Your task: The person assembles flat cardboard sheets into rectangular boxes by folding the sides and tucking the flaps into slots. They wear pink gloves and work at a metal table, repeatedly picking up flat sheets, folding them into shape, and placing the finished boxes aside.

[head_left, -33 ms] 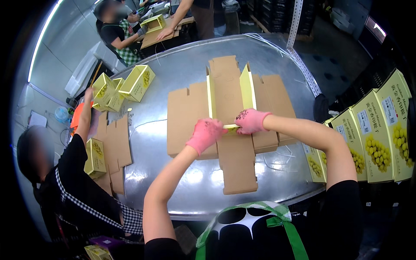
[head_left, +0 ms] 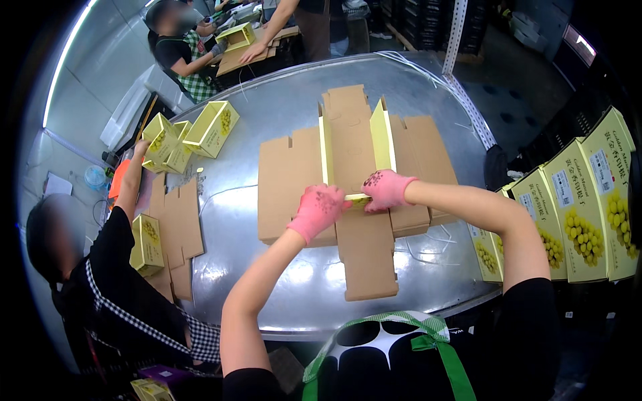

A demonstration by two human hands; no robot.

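Note:
A partly folded cardboard carton (head_left: 351,144) lies in front of me, brown inside. Its two yellow side walls stand upright. My left hand (head_left: 319,208), in a pink glove, closes on the left end of the carton's near yellow edge. Also pink-gloved, my right hand (head_left: 388,190) grips the right end of that edge, close to the right wall. Between them shows a short strip of the yellow, grape-printed edge. A brown flap (head_left: 366,267) stretches flat toward me below my hands. My fingertips are partly hidden behind the gloves and the folded board.
Flat brown blanks (head_left: 281,180) lie under the carton on the metal table (head_left: 287,281). Folded yellow boxes (head_left: 211,130) stand at the far left, near a co-worker's hand (head_left: 141,148). Grape-printed cartons (head_left: 580,200) stand in a row at the right. White straps (head_left: 428,79) lie along the far edge.
The co-worker's hand at the left has shifted slightly toward the yellow boxes. My hands and the carton stay almost where they were.

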